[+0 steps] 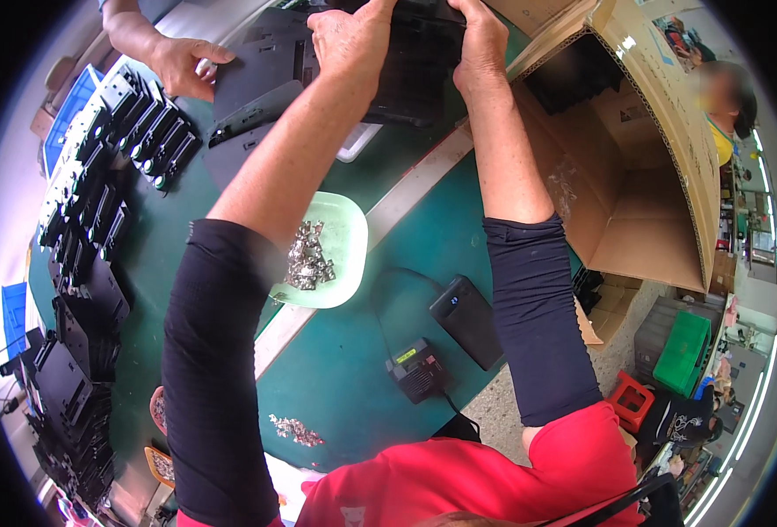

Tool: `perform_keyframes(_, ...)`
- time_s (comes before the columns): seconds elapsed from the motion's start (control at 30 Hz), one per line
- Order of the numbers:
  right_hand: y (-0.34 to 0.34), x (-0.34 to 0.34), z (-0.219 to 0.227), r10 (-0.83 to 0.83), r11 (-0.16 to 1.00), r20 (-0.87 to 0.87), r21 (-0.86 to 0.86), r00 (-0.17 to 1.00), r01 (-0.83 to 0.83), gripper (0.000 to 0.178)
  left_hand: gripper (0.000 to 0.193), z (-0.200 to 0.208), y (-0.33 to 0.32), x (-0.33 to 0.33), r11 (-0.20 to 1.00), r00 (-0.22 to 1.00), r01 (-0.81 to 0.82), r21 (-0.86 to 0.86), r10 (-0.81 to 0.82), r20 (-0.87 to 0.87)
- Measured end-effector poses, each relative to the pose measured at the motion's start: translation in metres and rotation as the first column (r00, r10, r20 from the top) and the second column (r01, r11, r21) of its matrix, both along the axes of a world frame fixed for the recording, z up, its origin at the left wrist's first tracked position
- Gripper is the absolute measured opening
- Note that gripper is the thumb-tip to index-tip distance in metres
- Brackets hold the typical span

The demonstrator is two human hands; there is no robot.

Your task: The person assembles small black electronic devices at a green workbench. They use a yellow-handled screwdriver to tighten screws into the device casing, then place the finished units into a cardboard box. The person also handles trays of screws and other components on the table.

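Green desk [336,378]: pale-green tray [350,241], metal clips [307,259] inside; left hand [353,39], right hand [485,44] by black housing [415,83], openness and hold cut off, indeterminable.

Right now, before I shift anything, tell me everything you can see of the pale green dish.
The pale green dish is shallow, with rounded corners and a smooth, plastic-looking surface. It sits upright across the pale strip on the green table. Small shiny metal pieces lie heaped toward its left, leaving its right side bare. The person's left forearm and dark sleeve hide its left edge; whether they touch it, I can't tell.
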State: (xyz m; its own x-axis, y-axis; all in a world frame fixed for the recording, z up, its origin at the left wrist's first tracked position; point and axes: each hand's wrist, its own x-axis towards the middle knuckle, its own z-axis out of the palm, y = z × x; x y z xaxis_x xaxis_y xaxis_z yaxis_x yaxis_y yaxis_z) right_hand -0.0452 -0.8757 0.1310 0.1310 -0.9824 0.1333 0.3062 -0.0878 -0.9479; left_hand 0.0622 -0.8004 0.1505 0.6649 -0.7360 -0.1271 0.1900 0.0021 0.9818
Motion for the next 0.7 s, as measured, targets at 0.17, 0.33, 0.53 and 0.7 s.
perform_keyframes(0.17,-0.012,-0.008,-0.012,-0.048,0.999,-0.023,-0.023,0.999,0.048,0.018,0.104,-0.039,0.058,-0.032,0.996,0.605,-0.039,0.082,-0.042,0.795)
perform_keyframes(0.33,-0.022,-0.006,-0.022,-0.097,0.995,0.013,-0.014,0.995,0.097,0.017,0.119,-0.076,0.077,-0.016,0.979,0.048,0.114,0.169,-0.175,0.983)
perform_keyframes(0.53,-0.028,-0.004,-0.021,-0.062,0.998,0.004,0.028,0.998,0.061,0.016,0.119,-0.091,0.06,-0.02,0.987,0.073,0.094,0.131,-0.138,0.988)
perform_keyframes(0.7,-0.024,0.004,-0.005,-0.071,0.989,-0.096,0.126,0.993,0.083,0.022,0.108,-0.096,0.032,-0.01,0.994,-0.019,-0.069,-0.086,0.085,0.996)
